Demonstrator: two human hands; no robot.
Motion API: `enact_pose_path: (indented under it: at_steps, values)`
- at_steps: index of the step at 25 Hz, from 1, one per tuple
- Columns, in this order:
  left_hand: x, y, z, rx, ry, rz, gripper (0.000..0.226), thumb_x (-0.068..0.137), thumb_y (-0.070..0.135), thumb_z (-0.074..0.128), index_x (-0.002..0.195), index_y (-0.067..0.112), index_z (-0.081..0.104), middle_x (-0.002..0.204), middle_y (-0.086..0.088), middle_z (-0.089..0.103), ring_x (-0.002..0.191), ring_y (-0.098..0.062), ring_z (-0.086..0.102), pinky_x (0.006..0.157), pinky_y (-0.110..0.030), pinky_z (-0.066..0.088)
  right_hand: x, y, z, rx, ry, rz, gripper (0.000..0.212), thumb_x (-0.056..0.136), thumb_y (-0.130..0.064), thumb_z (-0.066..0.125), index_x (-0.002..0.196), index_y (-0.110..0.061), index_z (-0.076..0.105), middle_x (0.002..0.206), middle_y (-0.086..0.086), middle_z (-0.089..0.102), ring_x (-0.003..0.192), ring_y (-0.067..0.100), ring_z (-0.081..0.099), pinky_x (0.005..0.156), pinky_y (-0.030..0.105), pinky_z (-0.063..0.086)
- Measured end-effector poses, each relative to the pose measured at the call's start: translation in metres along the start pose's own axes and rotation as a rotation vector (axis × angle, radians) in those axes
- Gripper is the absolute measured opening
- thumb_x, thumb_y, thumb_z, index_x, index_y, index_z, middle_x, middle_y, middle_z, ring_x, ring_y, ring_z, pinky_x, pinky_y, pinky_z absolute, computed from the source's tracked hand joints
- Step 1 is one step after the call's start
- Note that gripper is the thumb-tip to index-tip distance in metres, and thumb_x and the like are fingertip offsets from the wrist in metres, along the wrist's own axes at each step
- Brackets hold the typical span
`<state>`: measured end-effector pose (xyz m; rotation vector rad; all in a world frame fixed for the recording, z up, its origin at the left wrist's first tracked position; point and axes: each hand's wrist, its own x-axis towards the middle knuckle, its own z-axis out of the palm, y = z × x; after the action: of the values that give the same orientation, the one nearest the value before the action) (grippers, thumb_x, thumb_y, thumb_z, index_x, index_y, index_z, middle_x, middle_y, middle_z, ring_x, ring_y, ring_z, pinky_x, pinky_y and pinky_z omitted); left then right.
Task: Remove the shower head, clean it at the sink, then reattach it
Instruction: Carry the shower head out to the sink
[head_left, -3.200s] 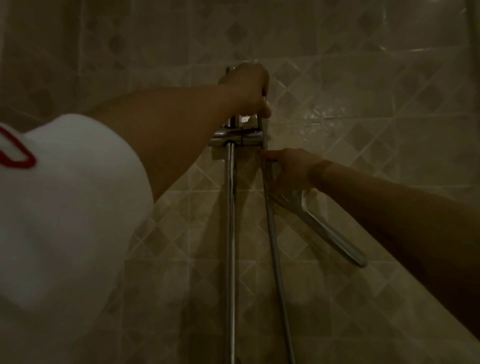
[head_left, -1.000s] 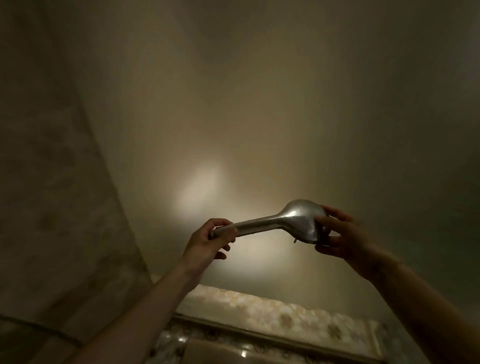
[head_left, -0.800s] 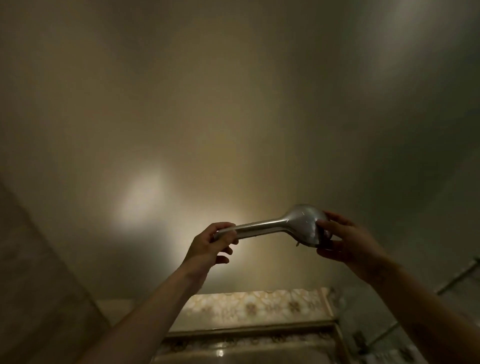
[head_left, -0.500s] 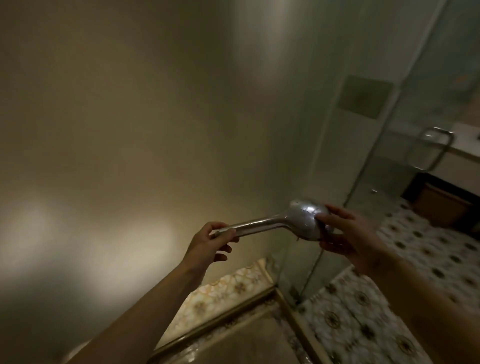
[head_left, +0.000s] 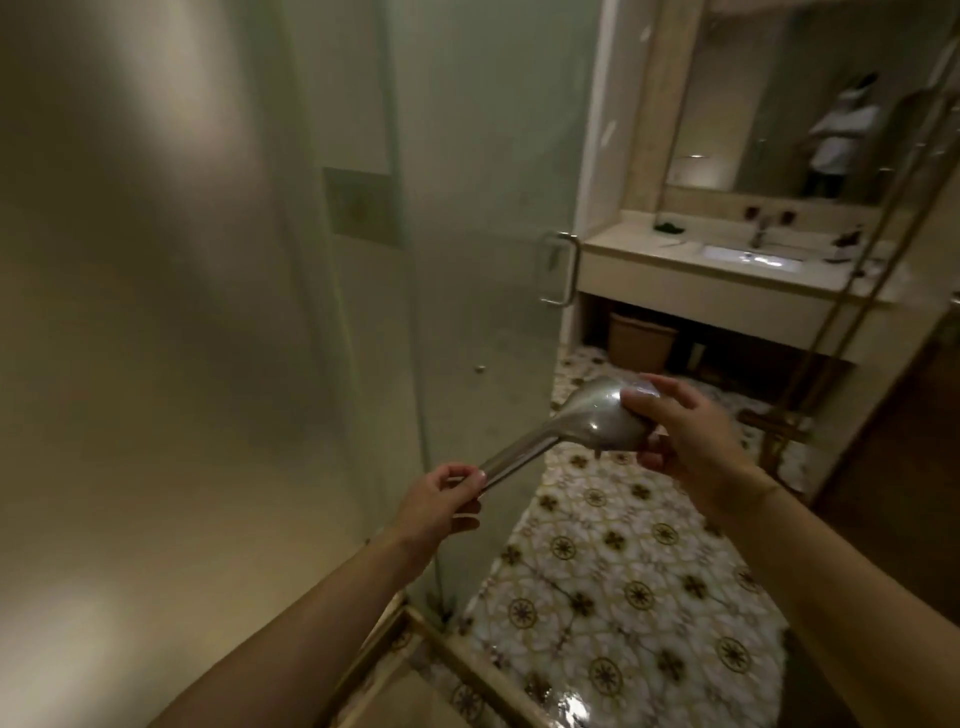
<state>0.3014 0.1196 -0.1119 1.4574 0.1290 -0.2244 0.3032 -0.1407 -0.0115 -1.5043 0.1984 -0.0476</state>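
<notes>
A chrome shower head (head_left: 587, 421) is held in the air in front of me, off its hose. My left hand (head_left: 439, 501) pinches the thin end of its handle. My right hand (head_left: 685, 434) grips the round spray end, fingers curled over it. The sink (head_left: 750, 258) with its tap (head_left: 759, 232) is set in a pale counter at the upper right, well beyond both hands.
A frosted glass shower wall (head_left: 208, 312) and glass door with a metal handle (head_left: 558, 270) stand left of centre. Patterned floor tiles (head_left: 623, 571) lead to the vanity; a raised threshold (head_left: 467, 660) lies below. A bin (head_left: 641, 340) sits under the counter. A mirror (head_left: 810, 98) hangs above.
The shower head came off the wall fitting and both hands hold it. My view has swung right from the shower wall to the door opening and the sink.
</notes>
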Motion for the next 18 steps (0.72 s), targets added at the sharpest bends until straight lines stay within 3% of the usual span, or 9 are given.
enact_pose_path:
  at_steps: [5, 11, 18]
  values:
    - [0.058, -0.003, 0.079, 0.207, -0.083, 0.037, 0.021, 0.084, 0.004, 0.069, 0.1, 0.016, 0.061, 0.094, -0.005, 0.062, 0.076, -0.013, 0.06, 0.064, -0.025, 0.052, 0.033, 0.0, -0.064, 0.033, 0.159, 0.014, 0.037, 0.086, -0.027, 0.072, 0.12, -0.028, 0.059, 0.104, 0.009, 0.067, 0.066, 0.024, 0.067, 0.043, 0.023, 0.047]
    - [0.139, -0.009, 0.128, 0.371, -0.268, 0.093, 0.019, 0.087, 0.015, 0.067, 0.101, 0.026, 0.06, 0.09, -0.002, 0.062, 0.075, -0.011, 0.057, 0.057, -0.021, 0.048, 0.077, 0.005, -0.114, 0.019, 0.251, 0.095, 0.051, 0.085, -0.024, 0.072, 0.13, -0.021, 0.049, 0.109, 0.012, 0.063, 0.082, 0.025, 0.064, 0.059, 0.031, 0.049]
    - [0.254, 0.01, 0.136, 0.416, -0.535, 0.135, 0.017, 0.095, 0.03, 0.056, 0.109, 0.024, 0.064, 0.09, 0.003, 0.065, 0.084, -0.009, 0.058, 0.07, -0.027, 0.048, 0.154, -0.003, -0.115, -0.108, 0.332, 0.089, 0.065, 0.077, -0.057, 0.07, 0.131, -0.027, 0.05, 0.126, 0.005, 0.06, 0.108, 0.033, 0.064, 0.068, 0.032, 0.052]
